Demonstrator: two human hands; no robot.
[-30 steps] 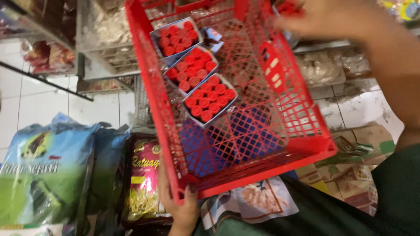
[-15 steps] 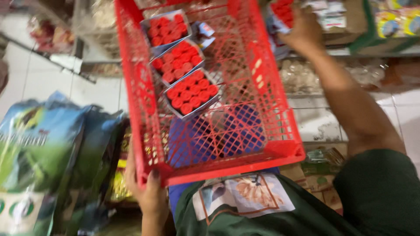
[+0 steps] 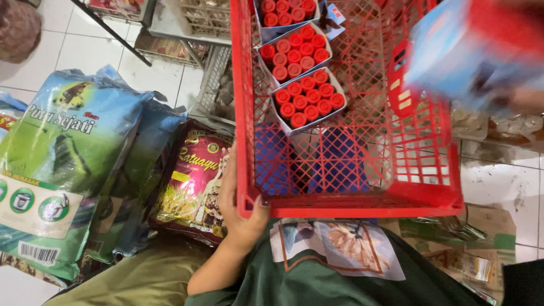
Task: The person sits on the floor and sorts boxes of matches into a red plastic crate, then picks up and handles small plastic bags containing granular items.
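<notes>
A red plastic basket is held out in front of my chest. My left hand grips it at its near left corner, thumb over the rim. Three open packs of small red-capped tubes lie in a row in the far left part of the basket. My right hand is at the upper right, over the basket's right side, closed on a blurred blue-and-white box with a red top. Most of that hand is hidden behind the box.
Large green and blue sacks and a pink sack lean together on the white tiled floor at my left. A wire rack stands beyond them. Flattened cardboard and packets lie at the lower right.
My right hand has come down from the shelf at the upper right with a box in it and is now over the basket's right side. The left hand's grip on the basket is unchanged.
</notes>
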